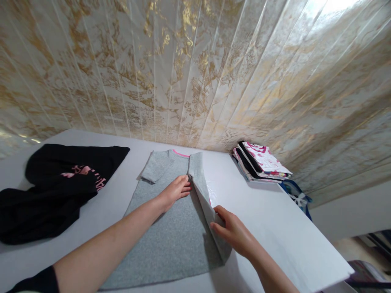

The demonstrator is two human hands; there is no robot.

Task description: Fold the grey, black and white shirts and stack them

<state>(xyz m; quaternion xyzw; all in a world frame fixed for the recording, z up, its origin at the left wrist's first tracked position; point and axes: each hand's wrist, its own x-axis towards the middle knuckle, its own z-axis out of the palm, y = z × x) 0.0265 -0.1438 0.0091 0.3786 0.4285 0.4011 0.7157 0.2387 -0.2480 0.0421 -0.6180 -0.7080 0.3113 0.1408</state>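
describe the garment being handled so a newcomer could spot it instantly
On the white table against the gold-veined wall, look at the middle, between a crumpled black garment on the left and a folded stack at the back right. The grey top lies flat there, left hand pressing it, right hand lifting its right edge. Only it is heather grey with a pink neckline.

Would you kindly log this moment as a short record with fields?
surface: white table
main item: grey garment, lying flat, pink neckline, left sleeve folded in
left hand: pressed flat on the garment's middle
right hand: gripping the garment's lifted right edge
left of it: black garment with pink print, crumpled
right rear: stack of folded clothes by the wall
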